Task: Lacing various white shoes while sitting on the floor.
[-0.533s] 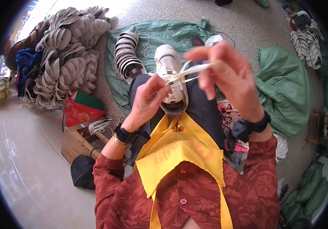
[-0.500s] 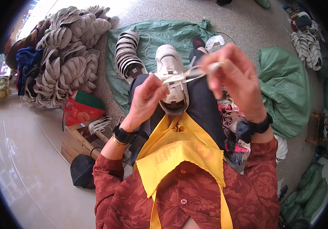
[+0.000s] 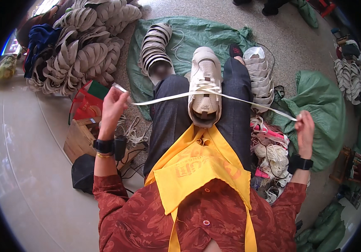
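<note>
Head view: left hand point(image 3: 114, 106) raised out to the left, fingers point(image 3: 119, 97) closed on one end of a flat white shoelace point(image 3: 163, 98). Right hand point(image 3: 305, 130) out to the right, fingers point(image 3: 300, 119) pinched shut on the other end of the shoelace. Lace runs taut from both hands and crosses at the eyelets of a white sneaker point(image 3: 205, 86). Sneaker lies between the thighs on the person's lap, toe pointing away, opening toward the body, on dark trousers point(image 3: 172, 122). Yellow apron point(image 3: 201, 161) hangs just below the sneaker, over a red patterned shirt point(image 3: 146, 218). Black wristband point(image 3: 104, 146) on the left wrist with a thin gold bracelet beside it; black watch point(image 3: 301, 162) on the right wrist.

Green tarp point(image 3: 214, 35) spread on the floor beyond the knees, with a row of stacked white shoe parts point(image 3: 155, 46) on it left of the sneaker. Another stack of white shoe uppers point(image 3: 261, 73) just right of the right knee. Bundle of white laces and pink tags point(image 3: 271, 149) on the floor near the right thigh. Big heap of grey soles point(image 3: 83, 42) at upper left, red bag point(image 3: 85, 105) near it, wooden box point(image 3: 79, 138) by the left hip. Green sack point(image 3: 325, 109) behind the right hand.
</note>
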The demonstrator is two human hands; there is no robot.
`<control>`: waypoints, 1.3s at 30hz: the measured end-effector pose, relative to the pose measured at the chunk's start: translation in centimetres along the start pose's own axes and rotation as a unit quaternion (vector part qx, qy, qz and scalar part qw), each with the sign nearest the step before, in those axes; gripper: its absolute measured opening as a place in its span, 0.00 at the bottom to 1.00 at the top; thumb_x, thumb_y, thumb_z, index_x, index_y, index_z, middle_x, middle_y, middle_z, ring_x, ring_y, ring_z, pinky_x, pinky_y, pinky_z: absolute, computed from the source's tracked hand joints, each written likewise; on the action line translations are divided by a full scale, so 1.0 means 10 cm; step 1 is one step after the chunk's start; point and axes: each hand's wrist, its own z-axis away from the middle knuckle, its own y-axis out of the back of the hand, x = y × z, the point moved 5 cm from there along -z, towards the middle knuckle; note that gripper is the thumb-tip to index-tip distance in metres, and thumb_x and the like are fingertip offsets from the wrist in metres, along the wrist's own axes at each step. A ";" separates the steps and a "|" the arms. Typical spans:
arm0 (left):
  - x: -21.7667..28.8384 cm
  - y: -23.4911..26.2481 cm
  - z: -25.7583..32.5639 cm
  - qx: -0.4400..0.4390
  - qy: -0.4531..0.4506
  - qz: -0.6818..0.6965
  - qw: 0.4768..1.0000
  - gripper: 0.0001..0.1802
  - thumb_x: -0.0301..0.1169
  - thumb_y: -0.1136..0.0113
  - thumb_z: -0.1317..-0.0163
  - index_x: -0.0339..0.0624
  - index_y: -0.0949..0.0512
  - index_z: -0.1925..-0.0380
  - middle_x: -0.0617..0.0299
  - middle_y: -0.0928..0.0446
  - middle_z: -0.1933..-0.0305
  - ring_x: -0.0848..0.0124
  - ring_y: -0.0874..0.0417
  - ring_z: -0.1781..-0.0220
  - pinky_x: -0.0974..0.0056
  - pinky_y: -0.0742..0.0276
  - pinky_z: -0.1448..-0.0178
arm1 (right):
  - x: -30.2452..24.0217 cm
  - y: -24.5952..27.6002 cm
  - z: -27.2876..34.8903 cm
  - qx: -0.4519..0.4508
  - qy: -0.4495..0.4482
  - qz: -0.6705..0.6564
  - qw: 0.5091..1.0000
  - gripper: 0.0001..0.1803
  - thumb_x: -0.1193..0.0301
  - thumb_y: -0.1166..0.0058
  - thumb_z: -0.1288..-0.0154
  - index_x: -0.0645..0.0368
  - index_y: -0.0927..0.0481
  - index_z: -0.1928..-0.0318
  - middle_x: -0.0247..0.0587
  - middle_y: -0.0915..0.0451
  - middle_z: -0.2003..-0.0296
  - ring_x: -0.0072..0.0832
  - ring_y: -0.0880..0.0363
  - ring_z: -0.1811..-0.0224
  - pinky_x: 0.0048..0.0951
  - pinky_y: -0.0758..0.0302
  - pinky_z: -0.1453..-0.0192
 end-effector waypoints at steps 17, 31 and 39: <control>0.83 -1.58 0.19 -0.142 -0.303 -0.060 0.940 0.06 0.23 0.37 0.34 0.34 0.26 0.63 0.59 0.25 0.68 0.74 0.23 0.68 0.68 0.25 0.63 | -0.17 -2.78 0.54 -0.276 0.089 0.329 0.899 0.08 0.73 0.37 0.32 0.66 0.14 0.58 0.37 0.13 0.71 0.16 0.22 0.80 0.23 0.27 0.76; 0.95 -1.61 0.17 -0.162 -0.240 -0.126 0.949 0.12 0.30 0.33 0.38 0.37 0.27 0.64 0.65 0.31 0.81 0.75 0.31 0.78 0.66 0.33 0.71 | -0.12 -2.84 0.58 -0.281 0.182 0.360 0.871 0.06 0.74 0.37 0.31 0.65 0.16 0.60 0.35 0.16 0.72 0.14 0.23 0.75 0.21 0.28 0.71; 1.00 -1.65 0.24 -0.120 -0.370 -0.150 0.909 0.05 0.22 0.42 0.36 0.37 0.29 0.63 0.49 0.26 0.70 0.50 0.21 0.67 0.53 0.26 0.63 | -0.18 -2.88 0.64 -0.281 0.177 0.341 0.880 0.05 0.75 0.38 0.32 0.64 0.19 0.61 0.34 0.17 0.71 0.15 0.25 0.77 0.22 0.30 0.73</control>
